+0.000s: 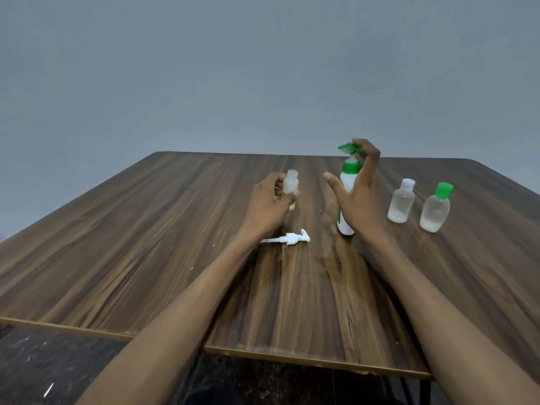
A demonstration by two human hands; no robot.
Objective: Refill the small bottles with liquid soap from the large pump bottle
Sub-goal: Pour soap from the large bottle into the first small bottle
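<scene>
Upright, the pump bottle [347,182] aims its spout leftward.

The light is dim, soft and even, with a cool grey cast over the wall [263,68] and no clear source direction. The wooden table [146,244] carries a faint broad sheen toward 6 o'clock and no hard glare. Shadows are weak and diffuse; a faint, blurred one lies under the forearms toward 6 o'clock. Wide-angle distortion bends the table's edges, which splay outward toward 4 and 8 o'clock, and the far corners look rounded. The centre is fairly sharp; the floor [43,369] at 7 o'clock is dark and soft. Fine detail looks smeared, as from compression.
</scene>
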